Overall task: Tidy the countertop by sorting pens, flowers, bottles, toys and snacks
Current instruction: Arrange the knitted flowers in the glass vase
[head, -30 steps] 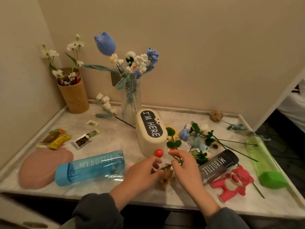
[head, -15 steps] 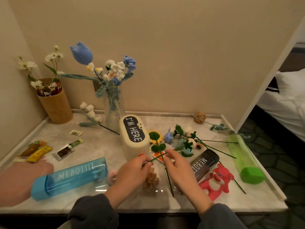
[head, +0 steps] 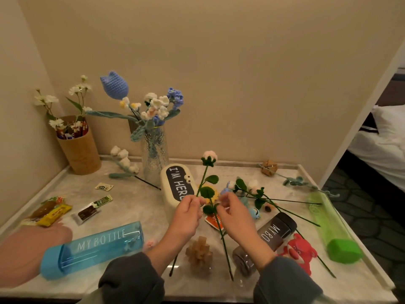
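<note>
My left hand [head: 186,216] pinches the stem of a crochet flower with a pink bud [head: 210,155], held upright above the counter. Beside it, my right hand [head: 236,218] pinches a second green leafy stem [head: 224,244] that slants down toward the front edge. Behind them stands a glass vase [head: 154,154] holding several crochet flowers. More crochet flowers [head: 258,194] lie to the right, and a white one [head: 125,161] lies beside the vase. A blue bottle [head: 94,246], a black bottle [head: 276,229] and a green bottle [head: 328,227] lie on their sides.
A cream "I'M HERE" case [head: 175,183] stands just behind my hands. A wooden puzzle [head: 198,254] and a red bear toy [head: 300,251] sit near the front. Snack packets [head: 52,212] lie left, below a brown pen holder [head: 79,150]. A pink pad [head: 26,249] covers the front left corner.
Both hands rose from the counter with the stems. The pink-bud flower now stands upright in my left hand, and the leafy stem has lifted in my right.
</note>
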### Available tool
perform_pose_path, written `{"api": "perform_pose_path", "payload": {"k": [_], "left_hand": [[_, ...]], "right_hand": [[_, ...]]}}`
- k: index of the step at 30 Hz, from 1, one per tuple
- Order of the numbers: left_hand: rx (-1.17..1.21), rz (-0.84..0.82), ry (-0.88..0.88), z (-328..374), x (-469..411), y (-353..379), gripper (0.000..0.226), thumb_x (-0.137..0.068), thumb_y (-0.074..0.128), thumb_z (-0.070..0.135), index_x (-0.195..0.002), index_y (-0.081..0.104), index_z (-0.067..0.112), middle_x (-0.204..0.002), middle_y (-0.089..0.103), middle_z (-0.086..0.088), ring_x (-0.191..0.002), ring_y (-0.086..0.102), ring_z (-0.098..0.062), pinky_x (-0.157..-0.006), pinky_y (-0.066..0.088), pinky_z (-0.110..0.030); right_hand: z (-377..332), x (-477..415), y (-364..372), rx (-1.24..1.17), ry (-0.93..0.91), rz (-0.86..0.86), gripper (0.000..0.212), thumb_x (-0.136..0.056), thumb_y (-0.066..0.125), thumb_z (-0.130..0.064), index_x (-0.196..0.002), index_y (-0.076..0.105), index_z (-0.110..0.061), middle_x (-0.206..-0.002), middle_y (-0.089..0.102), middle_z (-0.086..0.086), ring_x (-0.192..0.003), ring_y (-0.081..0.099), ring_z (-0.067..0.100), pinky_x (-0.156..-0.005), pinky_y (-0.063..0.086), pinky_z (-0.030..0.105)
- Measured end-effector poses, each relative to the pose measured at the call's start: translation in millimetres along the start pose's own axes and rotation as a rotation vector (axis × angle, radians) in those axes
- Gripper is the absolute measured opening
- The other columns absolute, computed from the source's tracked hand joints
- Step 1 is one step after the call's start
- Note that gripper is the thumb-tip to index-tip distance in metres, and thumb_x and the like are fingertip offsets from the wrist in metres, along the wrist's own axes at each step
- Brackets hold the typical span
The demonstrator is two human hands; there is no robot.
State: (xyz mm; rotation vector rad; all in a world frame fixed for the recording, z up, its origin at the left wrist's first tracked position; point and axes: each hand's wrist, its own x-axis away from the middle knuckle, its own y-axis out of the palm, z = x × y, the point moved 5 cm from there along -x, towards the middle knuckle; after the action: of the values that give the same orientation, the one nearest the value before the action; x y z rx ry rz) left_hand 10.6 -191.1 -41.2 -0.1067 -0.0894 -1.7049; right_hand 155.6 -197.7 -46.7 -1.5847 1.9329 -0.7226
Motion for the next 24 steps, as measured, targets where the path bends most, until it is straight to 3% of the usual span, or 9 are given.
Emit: {"api": "perform_pose_path", "payload": {"k": [2, 6, 12, 15, 18, 21, 24], "left_hand": [[0.028, 0.012, -0.003, 1.0, 0.0, -3.9, 0.027, -0.104, 0.033, 0.023, -0.098, 0.056, 0.011, -0.051, 0.037, 0.005, -0.038, 0.029, -0.003, -0.035, 0.025, -0.016], [-0.014, 0.010, 0.003, 1.3, -0.1, -9.1, 0.026, -0.104, 0.032, 0.020, -0.110, 0.055, 0.012, -0.054, 0.039, 0.000, -0.039, 0.032, -0.005, -0.036, 0.027, -0.018], [0.033, -0.018, -0.009, 7.3, 2.7, -14.5, 0.022, -0.103, 0.035, 0.015, -0.113, 0.054, 0.009, -0.064, 0.046, -0.006, -0.037, 0.035, -0.004, -0.035, 0.029, -0.017], [0.051, -0.033, 0.013, 14.4, 4.2, -18.2, 0.020, -0.102, 0.038, 0.012, -0.114, 0.054, 0.011, -0.067, 0.053, -0.007, -0.039, 0.039, -0.008, -0.037, 0.034, -0.020], [0.045, -0.022, 0.060, 27.0, 3.1, -23.7, 0.019, -0.100, 0.041, 0.010, -0.112, 0.055, 0.013, -0.070, 0.059, -0.006, -0.043, 0.044, -0.011, -0.041, 0.040, -0.024], [0.056, 0.006, 0.099, 42.0, -0.9, -30.1, 0.017, -0.099, 0.043, 0.010, -0.109, 0.056, 0.014, -0.072, 0.060, -0.006, -0.048, 0.049, -0.012, -0.046, 0.045, -0.027], [0.066, 0.034, 0.168, 60.1, -6.9, -37.3, 0.015, -0.098, 0.044, 0.008, -0.107, 0.056, 0.010, -0.070, 0.058, -0.008, -0.051, 0.053, -0.014, -0.048, 0.048, -0.029]], "right_hand": [[13.8, -9.9, 12.8, 0.200, 0.067, -0.101, 0.021, -0.091, 0.053, -0.029, -0.112, 0.056, -0.026, -0.103, 0.065, -0.004, -0.095, 0.061, 0.016, -0.077, 0.051, 0.033], [26.9, -23.4, 29.7, 0.383, 0.134, -0.198, 0.023, -0.090, 0.054, -0.039, -0.105, 0.057, -0.021, -0.104, 0.063, 0.002, -0.102, 0.060, 0.023, -0.071, 0.043, 0.030], [37.1, -34.9, 45.8, 0.453, 0.147, -0.244, 0.018, -0.091, 0.056, -0.037, -0.083, 0.052, -0.021, -0.082, 0.053, 0.001, -0.085, 0.058, 0.021, -0.062, 0.037, 0.028], [38.6, -36.9, 45.2, 0.341, 0.177, -0.238, 0.021, -0.087, 0.059, -0.029, -0.069, 0.051, -0.021, -0.068, 0.050, 0.000, -0.071, 0.055, 0.018, -0.059, 0.040, 0.029], [28.8, -40.2, 35.9, 0.152, 0.172, -0.147, 0.019, -0.081, 0.061, -0.021, -0.064, 0.052, -0.019, -0.065, 0.061, 0.004, -0.065, 0.064, 0.020, -0.063, 0.055, 0.037], [6.3, -42.2, 17.2, -0.026, 0.128, -0.026, 0.008, -0.087, 0.063, -0.021, -0.080, 0.059, -0.022, -0.072, 0.068, 0.003, -0.063, 0.068, 0.018, -0.068, 0.059, 0.043], [-25.3, -43.9, -8.5, -0.197, 0.046, 0.089, 0.003, -0.092, 0.062, -0.021, -0.091, 0.061, -0.024, -0.073, 0.069, -0.001, -0.063, 0.067, 0.014, -0.061, 0.060, 0.035]]}}
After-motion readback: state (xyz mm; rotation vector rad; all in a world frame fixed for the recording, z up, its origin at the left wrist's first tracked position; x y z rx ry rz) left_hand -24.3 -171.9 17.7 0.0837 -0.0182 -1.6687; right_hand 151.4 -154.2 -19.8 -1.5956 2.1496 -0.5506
